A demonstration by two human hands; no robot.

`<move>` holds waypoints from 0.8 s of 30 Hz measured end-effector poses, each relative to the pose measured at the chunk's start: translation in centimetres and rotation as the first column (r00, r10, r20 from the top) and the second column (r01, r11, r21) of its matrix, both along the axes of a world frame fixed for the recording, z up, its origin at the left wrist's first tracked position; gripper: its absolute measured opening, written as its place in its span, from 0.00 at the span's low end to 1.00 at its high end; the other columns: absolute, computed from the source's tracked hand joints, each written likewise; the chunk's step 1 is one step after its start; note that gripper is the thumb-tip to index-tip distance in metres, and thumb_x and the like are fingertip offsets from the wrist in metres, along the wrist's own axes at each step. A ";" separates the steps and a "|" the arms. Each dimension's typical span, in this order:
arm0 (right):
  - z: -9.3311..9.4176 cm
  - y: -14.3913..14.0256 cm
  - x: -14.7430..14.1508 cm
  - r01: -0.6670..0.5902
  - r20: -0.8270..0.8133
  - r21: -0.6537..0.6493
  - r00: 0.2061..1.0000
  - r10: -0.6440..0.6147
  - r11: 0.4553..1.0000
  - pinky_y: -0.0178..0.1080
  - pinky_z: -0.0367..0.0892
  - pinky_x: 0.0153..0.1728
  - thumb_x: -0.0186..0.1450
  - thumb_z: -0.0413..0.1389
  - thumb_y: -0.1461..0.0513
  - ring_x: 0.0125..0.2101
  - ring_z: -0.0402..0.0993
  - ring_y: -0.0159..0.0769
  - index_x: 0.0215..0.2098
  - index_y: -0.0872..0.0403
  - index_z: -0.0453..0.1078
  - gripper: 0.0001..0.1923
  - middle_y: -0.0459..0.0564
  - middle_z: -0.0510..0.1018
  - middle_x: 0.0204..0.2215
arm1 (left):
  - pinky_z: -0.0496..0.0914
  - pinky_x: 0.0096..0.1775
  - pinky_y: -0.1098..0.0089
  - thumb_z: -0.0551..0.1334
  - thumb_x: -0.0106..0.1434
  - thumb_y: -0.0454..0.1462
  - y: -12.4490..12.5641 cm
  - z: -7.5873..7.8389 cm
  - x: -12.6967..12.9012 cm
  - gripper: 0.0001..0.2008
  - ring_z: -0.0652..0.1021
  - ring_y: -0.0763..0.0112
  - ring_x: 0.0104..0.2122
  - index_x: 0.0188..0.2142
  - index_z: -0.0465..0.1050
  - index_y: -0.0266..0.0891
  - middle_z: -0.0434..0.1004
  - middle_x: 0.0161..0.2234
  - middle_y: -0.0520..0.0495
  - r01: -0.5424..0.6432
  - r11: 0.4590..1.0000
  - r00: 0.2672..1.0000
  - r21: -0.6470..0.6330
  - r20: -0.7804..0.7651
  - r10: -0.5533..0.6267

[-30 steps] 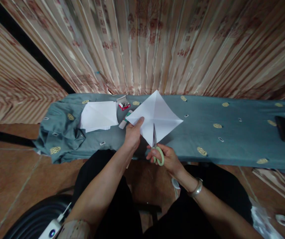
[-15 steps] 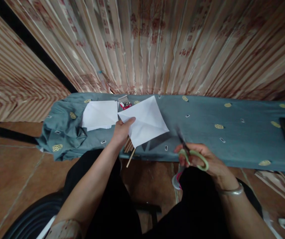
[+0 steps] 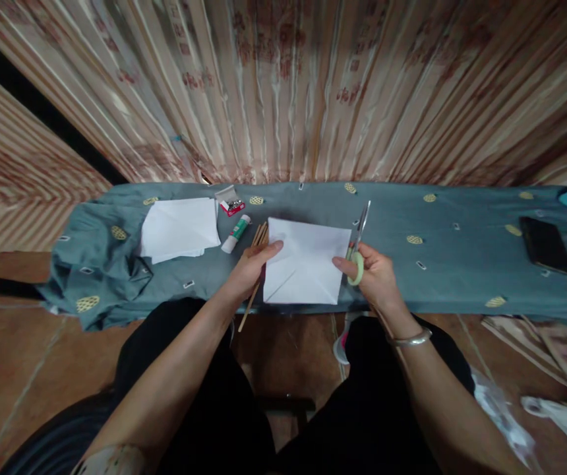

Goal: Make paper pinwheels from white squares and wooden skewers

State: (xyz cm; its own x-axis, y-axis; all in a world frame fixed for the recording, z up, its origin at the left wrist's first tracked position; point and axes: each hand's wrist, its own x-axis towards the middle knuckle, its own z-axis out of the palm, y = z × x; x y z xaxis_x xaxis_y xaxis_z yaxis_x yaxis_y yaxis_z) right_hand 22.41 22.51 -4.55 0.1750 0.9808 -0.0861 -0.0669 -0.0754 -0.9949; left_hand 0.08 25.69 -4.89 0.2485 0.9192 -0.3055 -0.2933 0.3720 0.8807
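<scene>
Left hand (image 3: 251, 267) pinches our paper's (image 3: 306, 267) left edge; right hand (image 3: 375, 274) grips scissors (image 3: 357, 244), fingertips on its right edge: white, square, creased.

left hand (image 3: 250, 269): fingers pinched | right hand (image 3: 372, 274): grip closed, forward

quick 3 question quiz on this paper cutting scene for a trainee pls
1. True or false: the right hand holds the green-handled scissors with the blades pointing away from the person.
2. Which lies nearest the left hand? A) wooden sticks B) dark phone C) paper stack
3. What do both hands grip between them?

Key: 1. True. 2. A. 3. The creased white paper sheet, one hand at each side edge.
</scene>
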 end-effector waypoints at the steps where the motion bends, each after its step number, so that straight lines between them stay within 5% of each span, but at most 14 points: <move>1: 0.0 0.3 0.0 0.064 -0.007 0.033 0.998 -0.064 0.997 0.35 0.67 0.28 0.42 0.71 0.53 0.23 0.70 0.31 0.32 0.52 0.74 0.21 0.42 0.79 0.24 | 0.74 0.45 0.56 0.70 0.49 0.53 0.0 0.1 0.1 0.26 0.80 0.52 0.42 0.39 0.79 0.36 0.83 0.38 0.40 0.011 1.000 0.998 0.013 0.063 -0.012; 5: 0.0 1.4 0.2 0.240 -0.004 0.130 0.970 -0.242 0.962 0.34 0.65 0.26 0.43 0.69 0.54 0.21 0.66 0.28 0.28 0.52 0.71 0.19 0.38 0.74 0.20 | 0.65 0.57 0.47 0.69 0.52 0.53 -1.0 0.0 0.8 0.34 0.70 0.47 0.59 0.55 0.70 0.41 0.73 0.57 0.37 0.081 0.996 0.976 0.035 0.200 -0.087; 10: -0.6 1.9 -0.8 0.206 0.121 0.168 0.966 -0.228 0.964 0.33 0.63 0.26 0.48 0.67 0.53 0.21 0.65 0.29 0.34 0.52 0.71 0.19 0.38 0.73 0.20 | 0.61 0.60 0.49 0.77 0.40 0.42 -2.6 -1.0 3.2 0.48 0.69 0.47 0.60 0.61 0.63 0.42 0.69 0.59 0.37 0.096 0.992 0.991 0.076 0.081 -0.102; 17: -0.6 1.6 -2.6 0.091 0.158 0.135 0.981 -0.112 0.987 0.37 0.68 0.30 0.50 0.66 0.52 0.25 0.72 0.34 0.41 0.53 0.71 0.23 0.43 0.79 0.25 | 0.69 0.53 0.55 0.73 0.47 0.44 -2.2 -0.1 4.4 0.24 0.78 0.52 0.49 0.43 0.76 0.36 0.81 0.46 0.40 -0.191 0.969 0.982 0.159 0.027 0.189; 24: -0.5 1.5 -2.6 0.062 0.053 0.077 0.996 -0.066 0.995 0.37 0.69 0.31 0.45 0.69 0.49 0.27 0.74 0.34 0.34 0.51 0.70 0.24 0.44 0.80 0.26 | 0.72 0.48 0.61 0.72 0.44 0.38 -1.1 -0.5 3.4 0.24 0.79 0.57 0.47 0.43 0.75 0.38 0.82 0.41 0.43 -0.391 0.914 0.921 0.111 0.047 0.388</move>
State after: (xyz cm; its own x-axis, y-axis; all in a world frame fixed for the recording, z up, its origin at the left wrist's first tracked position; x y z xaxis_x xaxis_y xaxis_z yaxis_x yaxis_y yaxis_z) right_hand 19.84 24.01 -5.01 0.2400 0.9708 -0.0007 -0.0138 0.0027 -0.9999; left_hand 3.44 24.60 -5.39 -0.1304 0.9732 -0.1896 -0.4153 0.1200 0.9017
